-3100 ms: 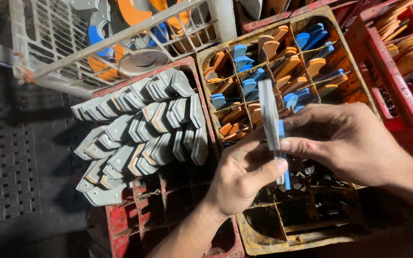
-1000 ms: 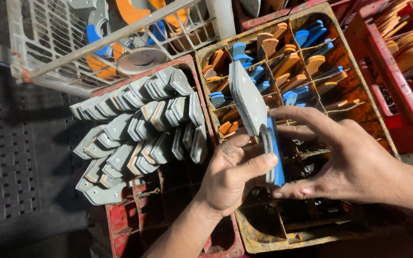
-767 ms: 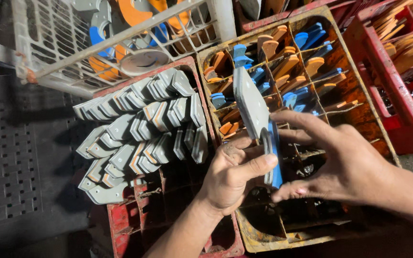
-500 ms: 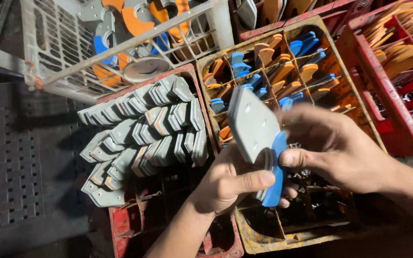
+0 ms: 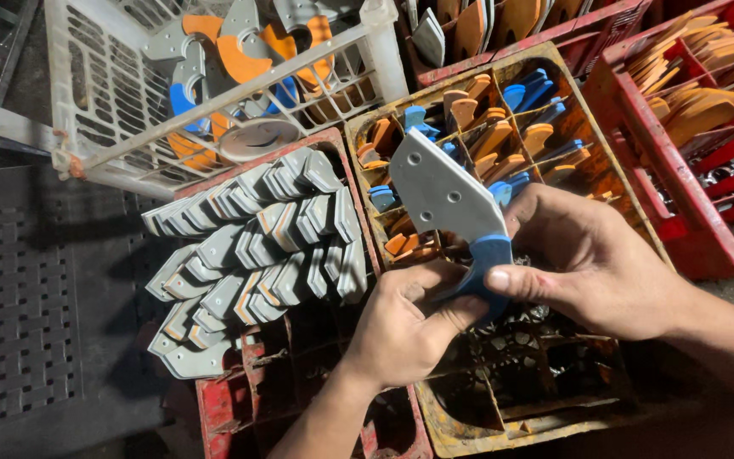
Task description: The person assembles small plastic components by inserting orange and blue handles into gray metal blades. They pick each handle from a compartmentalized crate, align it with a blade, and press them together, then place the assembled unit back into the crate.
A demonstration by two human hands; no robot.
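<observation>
Turned from edge-on to flat-faced, the grey plate point(image 5: 440, 194) I pinch in both hands point(image 5: 401, 327) point(image 5: 592, 259) points up-left from its blue handle point(image 5: 484, 259).

The flat plate point(image 5: 440, 194) in the hands looks like gray metal, dull and smooth, with small round holes in it. Its blue end point(image 5: 488, 259) looks like smooth plastic, a little shiny. The gray pieces point(image 5: 248, 246) stacked in rows look like the same dull metal, some with orange edges. The red crate point(image 5: 218, 406) under them looks like plastic, scratched and dirty. The yellow crate point(image 5: 469, 433) is worn, grimy plastic too. The white basket point(image 5: 104, 110) is plastic with a grid of holes, scuffed and stained. The dark mat point(image 5: 19, 314) looks like rough rubber with a bumpy pattern.
</observation>
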